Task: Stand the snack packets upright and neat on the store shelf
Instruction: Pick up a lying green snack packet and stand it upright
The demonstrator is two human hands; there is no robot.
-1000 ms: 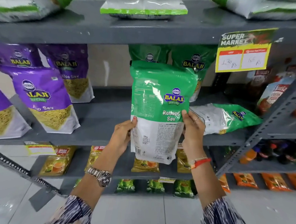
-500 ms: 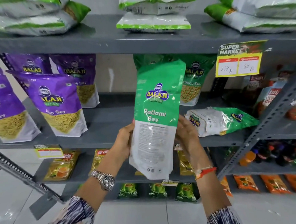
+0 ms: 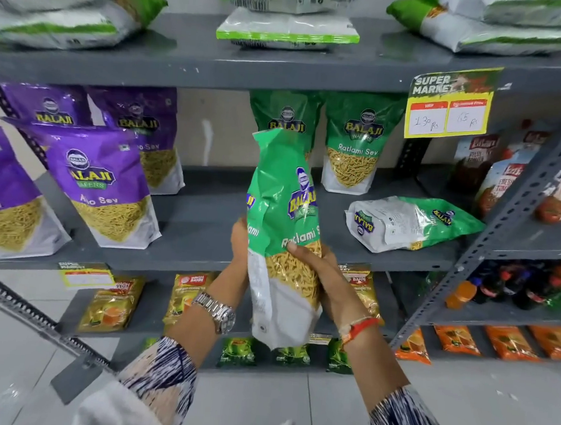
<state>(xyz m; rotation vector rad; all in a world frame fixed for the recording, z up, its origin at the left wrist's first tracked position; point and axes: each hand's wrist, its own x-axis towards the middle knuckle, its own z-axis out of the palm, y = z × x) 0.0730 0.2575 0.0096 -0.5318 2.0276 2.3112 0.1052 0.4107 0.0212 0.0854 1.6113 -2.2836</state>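
Note:
I hold a green Ratlami Sev packet upright in front of the middle shelf, turned edge-on with its front to the right. My left hand grips its left side and my right hand wraps its lower front. Behind it two green packets stand upright at the back of the shelf. Another green packet lies flat on its side to the right. Purple Aloo Sev packets stand upright on the left.
White-and-green packets lie flat on the top shelf. A yellow price tag hangs from that shelf's edge. Red packets and bottles fill the rack to the right. Small yellow packets stand below.
I have rotated the green packet from back-facing to nearly edge-on, showing its front with the sev window. My right hand moved from behind it to its lower front.

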